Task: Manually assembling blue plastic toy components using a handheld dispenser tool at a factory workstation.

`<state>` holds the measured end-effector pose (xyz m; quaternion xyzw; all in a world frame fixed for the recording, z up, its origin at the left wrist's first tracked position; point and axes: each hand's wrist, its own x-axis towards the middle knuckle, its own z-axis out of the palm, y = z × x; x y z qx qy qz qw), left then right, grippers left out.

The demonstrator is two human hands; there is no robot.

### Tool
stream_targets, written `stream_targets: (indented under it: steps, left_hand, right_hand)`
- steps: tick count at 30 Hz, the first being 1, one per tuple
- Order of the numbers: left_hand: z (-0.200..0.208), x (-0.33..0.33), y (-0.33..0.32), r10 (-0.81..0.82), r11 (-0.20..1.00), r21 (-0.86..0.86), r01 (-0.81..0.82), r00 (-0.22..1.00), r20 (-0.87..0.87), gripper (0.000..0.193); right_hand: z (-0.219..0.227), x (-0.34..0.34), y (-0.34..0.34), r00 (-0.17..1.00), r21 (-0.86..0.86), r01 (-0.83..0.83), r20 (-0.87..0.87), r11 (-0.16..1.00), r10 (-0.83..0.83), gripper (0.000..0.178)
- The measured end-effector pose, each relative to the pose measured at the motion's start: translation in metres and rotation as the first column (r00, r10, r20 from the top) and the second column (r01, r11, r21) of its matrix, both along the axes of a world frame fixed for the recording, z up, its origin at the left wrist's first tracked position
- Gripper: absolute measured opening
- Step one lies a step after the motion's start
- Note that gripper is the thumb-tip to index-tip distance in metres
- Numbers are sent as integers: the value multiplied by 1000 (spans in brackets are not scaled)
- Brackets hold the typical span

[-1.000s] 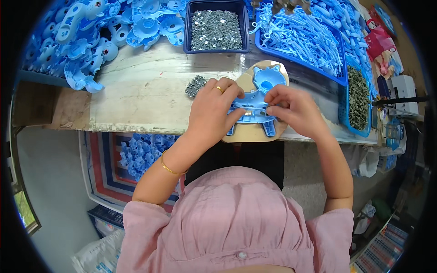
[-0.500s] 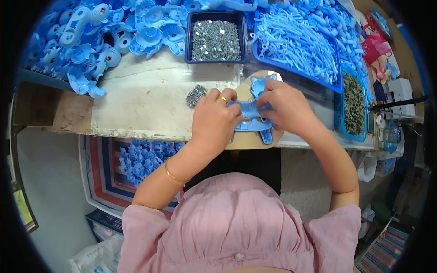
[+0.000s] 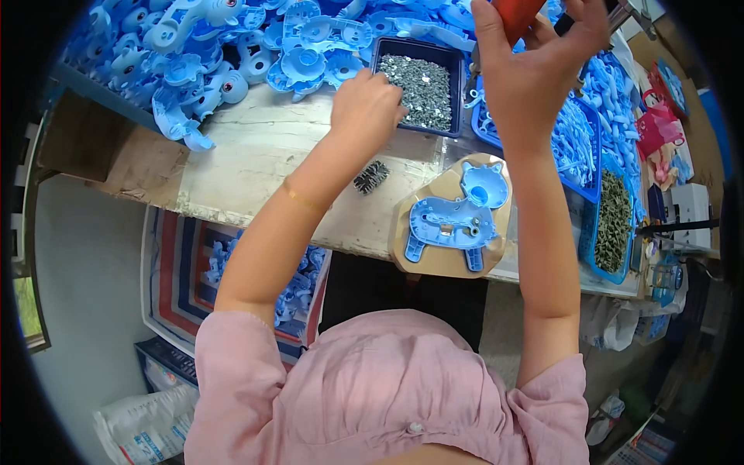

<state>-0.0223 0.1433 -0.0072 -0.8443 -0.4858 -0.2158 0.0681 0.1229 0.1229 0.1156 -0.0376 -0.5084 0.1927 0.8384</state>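
A blue plastic animal-shaped toy half (image 3: 442, 225) lies hollow side up on a tan board (image 3: 403, 252), with small metal parts in its middle. My left hand (image 3: 366, 108) is at the left edge of a dark blue tray (image 3: 426, 130) of small silver metal pieces (image 3: 418, 89). Its fingers are curled, and what they hold, if anything, is hidden. My right hand (image 3: 535, 77) is raised at the top of the view, thumb and fingers around a red tool (image 3: 514, 17) that is cut off by the picture's edge.
A small pile of metal pieces (image 3: 371, 177) lies left of the board. Blue toy shells (image 3: 302, 70) are heaped at the far left. A blue basket (image 3: 595, 147) of thin blue parts and a light-blue tray of screws (image 3: 608, 225) stand right. A striped bag (image 3: 174, 271) sits below the table.
Both hands have left the toy half. The left has gone up to the tray of metal pieces; the right has risen and taken hold of a red tool. The whole view has shifted slightly.
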Motion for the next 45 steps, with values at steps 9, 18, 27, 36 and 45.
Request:
stream_targets:
  steps: [9,18,27,36,45]
  left_hand:
    - [-8,17,25,-153,984,-92,153,988,3,24]
    - [-14,8,9,-150,988,43,148,987,55,13]
    - [-2,3,-31,-234,957,-85,278,911,339,13]
    - [6,17,-84,-441,845,-82,529,775,453,19]
    - [2,20,-101,-319,804,-222,551,715,622,16]
  right_hand:
    - [-11,43,-25,814,-322,410,551,853,-184,74]
    - [-16,41,-58,814,-597,310,569,740,119,40]
    - [-17,39,-63,838,-705,62,421,707,346,37]
    - [-38,27,-72,903,-687,-33,291,726,316,28]
    - [-42,28,-81,905,-697,-50,271,715,327,30]
